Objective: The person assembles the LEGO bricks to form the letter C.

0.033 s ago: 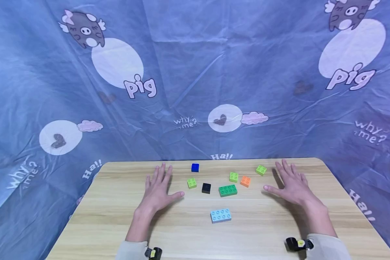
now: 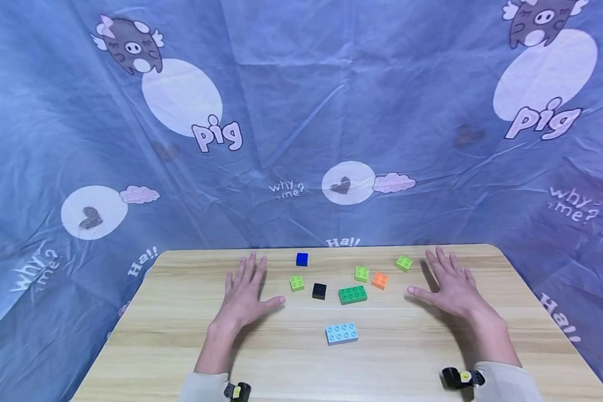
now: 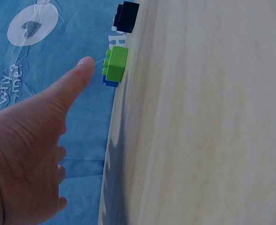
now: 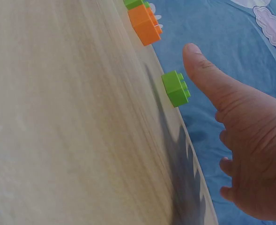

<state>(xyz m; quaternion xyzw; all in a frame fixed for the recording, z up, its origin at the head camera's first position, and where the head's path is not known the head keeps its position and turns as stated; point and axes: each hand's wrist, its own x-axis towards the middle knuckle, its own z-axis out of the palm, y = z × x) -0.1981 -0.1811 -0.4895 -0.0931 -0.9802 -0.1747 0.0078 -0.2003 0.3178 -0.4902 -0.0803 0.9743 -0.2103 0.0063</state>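
Note:
My left hand (image 2: 241, 298) is held over the table's left side, fingers spread and holding nothing. Nearest its thumb are a lime green brick (image 2: 297, 283) and a black brick (image 2: 319, 291); a dark blue brick (image 2: 302, 259) lies farther back. On the right, my right hand (image 2: 454, 287) is likewise spread and empty, with another lime green brick (image 2: 404, 263) beyond its thumb. Between the hands lie a third lime green brick (image 2: 362, 273), an orange brick (image 2: 379, 280), a longer green brick (image 2: 353, 295) and, closer to me, a light blue brick (image 2: 341, 334). Both wrist views show the hands' shadows on the wood.
The wooden table (image 2: 291, 374) has rounded far corners. Behind it and along both sides hangs a blue printed cloth (image 2: 291, 111). A small black device is strapped at each sleeve cuff.

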